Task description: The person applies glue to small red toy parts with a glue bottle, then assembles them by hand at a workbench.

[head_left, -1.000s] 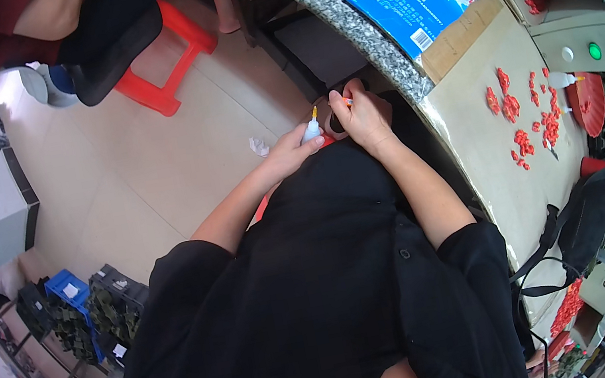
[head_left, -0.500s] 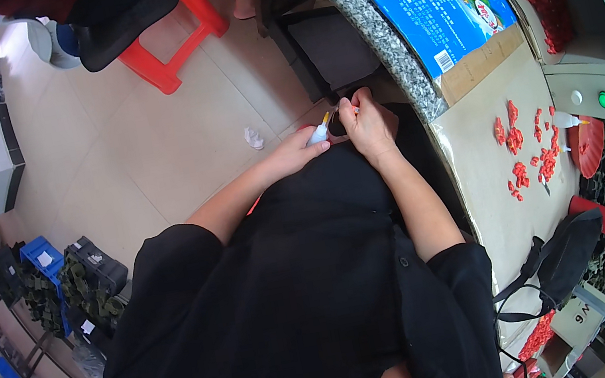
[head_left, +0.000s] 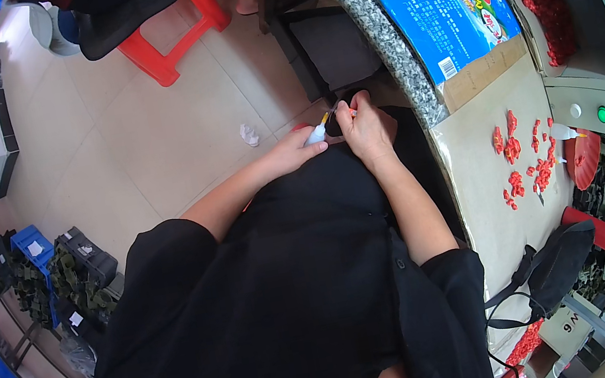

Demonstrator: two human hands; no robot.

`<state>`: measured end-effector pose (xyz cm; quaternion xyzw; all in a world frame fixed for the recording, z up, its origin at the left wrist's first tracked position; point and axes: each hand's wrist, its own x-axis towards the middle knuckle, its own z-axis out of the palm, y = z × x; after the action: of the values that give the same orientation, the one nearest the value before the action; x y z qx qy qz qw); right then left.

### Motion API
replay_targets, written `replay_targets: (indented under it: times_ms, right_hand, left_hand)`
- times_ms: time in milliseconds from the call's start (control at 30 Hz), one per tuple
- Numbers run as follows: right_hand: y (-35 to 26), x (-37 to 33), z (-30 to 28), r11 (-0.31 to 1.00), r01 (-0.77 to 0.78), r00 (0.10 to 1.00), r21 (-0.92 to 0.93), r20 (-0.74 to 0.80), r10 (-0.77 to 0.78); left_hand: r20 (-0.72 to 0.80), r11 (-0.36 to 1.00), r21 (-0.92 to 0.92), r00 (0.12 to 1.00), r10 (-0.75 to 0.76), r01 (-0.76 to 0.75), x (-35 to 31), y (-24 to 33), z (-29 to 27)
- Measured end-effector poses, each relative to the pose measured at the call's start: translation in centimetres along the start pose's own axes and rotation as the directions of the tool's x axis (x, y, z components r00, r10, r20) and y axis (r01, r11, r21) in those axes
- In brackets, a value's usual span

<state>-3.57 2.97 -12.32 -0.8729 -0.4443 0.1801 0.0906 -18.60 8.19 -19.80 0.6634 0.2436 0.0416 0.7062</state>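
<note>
In front of my lap, my left hand [head_left: 297, 151] is closed round a small white squeeze bottle [head_left: 317, 135] with a yellow nozzle tip that points up. Close on its right, my right hand [head_left: 369, 133] is pinched, and a small red piece [head_left: 354, 110] shows at its fingers; its shape is mostly hidden. The nozzle sits just left of the right fingertips, apart from them as far as I can see. On the worktop [head_left: 478, 150] to my right lie several small red pieces [head_left: 511, 144]. A second white bottle [head_left: 564, 132] with a yellow tip lies beyond them, beside a red dish [head_left: 584, 159].
A blue printed cardboard sheet [head_left: 442, 14] covers the far worktop. Behind it stands a machine panel [head_left: 592, 109] with white, green and red buttons. A black bag [head_left: 563, 264] rests at the near right. A red stool [head_left: 169, 50] and dark crates [head_left: 88, 255] stand on the left floor.
The whole view has shifted slightly. Both hands keep nearly the same pose, bottle in the left, and the right hand still pinched beside it.
</note>
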Motion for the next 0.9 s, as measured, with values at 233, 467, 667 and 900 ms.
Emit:
replay_targets:
  times_ms: [233,467,667,900]
  right_hand:
    - [0.1,0.0,0.0,1.0,-0.009,1.0,-0.025,0.011,0.009]
    - [0.2,0.0,0.1,1.0,-0.001,1.0,-0.011,-0.005,0.001]
    - [0.3,0.0,0.3,1.0,0.022,1.0,-0.014,-0.018,-0.022]
    - [0.2,0.0,0.4,0.999,0.04,0.999,-0.019,-0.035,-0.041]
  left_hand:
    - [0.008,1.0,0.017,1.0,-0.002,0.002,-0.1,0.5,0.0]
    - [0.0,0.999,-0.037,1.0,0.026,-0.026,-0.1,0.0,0.2]
    - [0.011,1.0,-0.017,1.0,0.0,0.0,-0.1,0.1,0.1]
    - [-0.007,1.0,0.006,1.0,0.017,-0.017,0.0,-0.4,0.1]
